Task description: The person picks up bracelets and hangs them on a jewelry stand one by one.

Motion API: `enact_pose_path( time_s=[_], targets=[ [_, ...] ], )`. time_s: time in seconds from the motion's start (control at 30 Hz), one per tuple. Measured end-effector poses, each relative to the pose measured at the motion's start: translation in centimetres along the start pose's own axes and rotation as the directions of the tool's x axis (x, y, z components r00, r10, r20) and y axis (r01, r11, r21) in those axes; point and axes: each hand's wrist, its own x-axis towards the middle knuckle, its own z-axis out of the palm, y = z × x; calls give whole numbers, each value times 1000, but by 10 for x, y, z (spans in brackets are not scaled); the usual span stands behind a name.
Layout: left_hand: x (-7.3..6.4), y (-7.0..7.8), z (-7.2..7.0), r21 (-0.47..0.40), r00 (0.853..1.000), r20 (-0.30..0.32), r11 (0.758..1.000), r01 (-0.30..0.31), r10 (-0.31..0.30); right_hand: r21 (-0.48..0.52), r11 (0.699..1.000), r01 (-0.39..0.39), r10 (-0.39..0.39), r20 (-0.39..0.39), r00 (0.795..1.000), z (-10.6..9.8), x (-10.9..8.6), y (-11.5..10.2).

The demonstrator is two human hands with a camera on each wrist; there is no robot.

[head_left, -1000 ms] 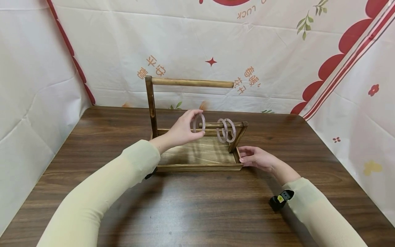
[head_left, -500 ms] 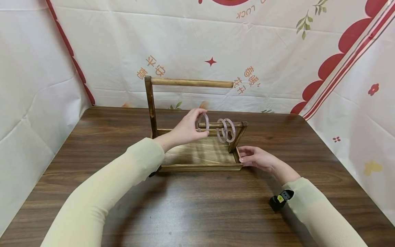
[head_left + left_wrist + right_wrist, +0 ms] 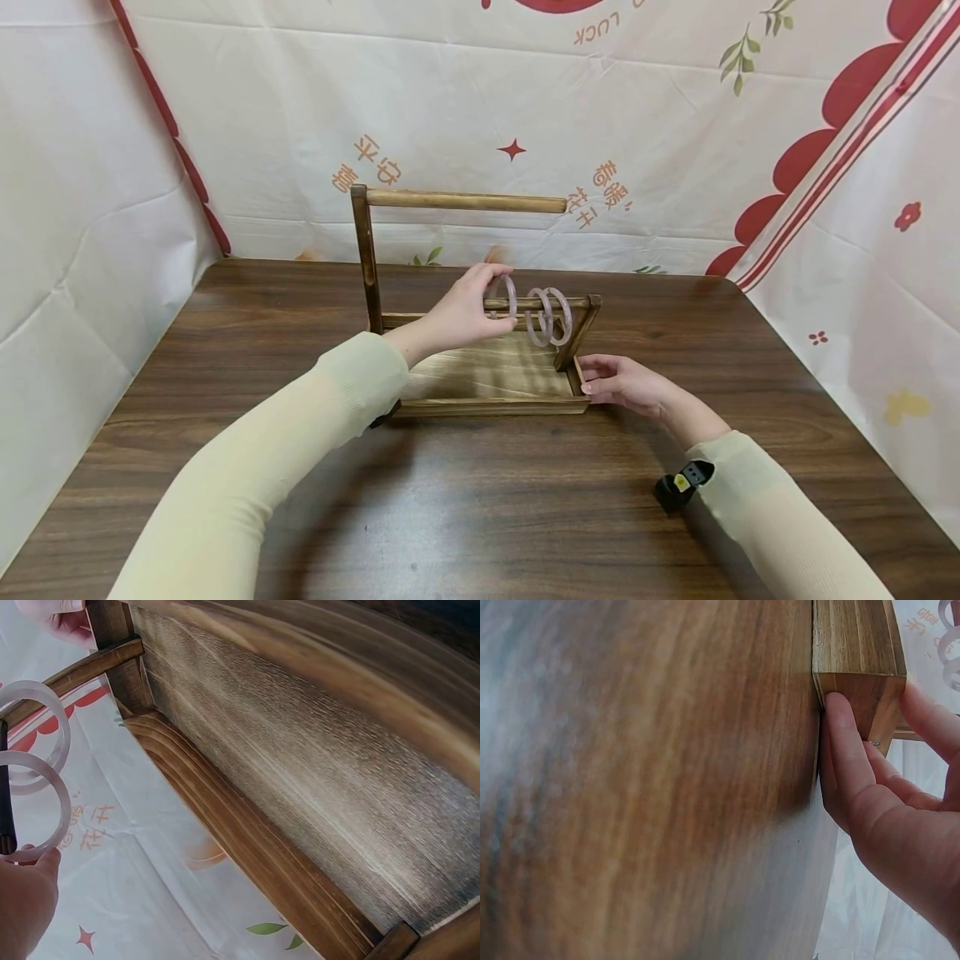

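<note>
My left hand (image 3: 463, 312) pinches a pale lilac, translucent bangle (image 3: 512, 293) between thumb and fingers. The bangle stands upright around the free left end of the lower bar (image 3: 7, 838) of a wooden rack. Two similar bangles (image 3: 569, 317) hang farther right on that bar, close to its post (image 3: 578, 337). At the rack's right end, my right hand (image 3: 628, 385) touches the outside of the tray base (image 3: 487, 407) with thumb and fingers. The right wrist view has the thumb (image 3: 840, 712) against the end wall; some fingertips are partly hidden.
The rack's taller left post (image 3: 367, 258) carries an upper bar (image 3: 465, 200) above the left hand. Dark wood-grain table (image 3: 465, 508) lies all around. A printed white cloth (image 3: 450, 100) hangs behind and at both sides.
My left hand has moved a little to the right with the bangle, which has passed from the lower bar's free end onto the bar. The right hand has stayed in place.
</note>
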Motion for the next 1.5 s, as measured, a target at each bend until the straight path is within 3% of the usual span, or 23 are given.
enact_pose_path(
  time_s=[1.0,1.5],
  targets=[
    [11,7,5,43,996,86,999,32,-36,9,1000,4,-4,7,1000,1,-1,-1],
    [14,6,5,57,994,92,997,56,-61,10,1000,3,-4,6,1000,1,-1,-1]
  ],
)
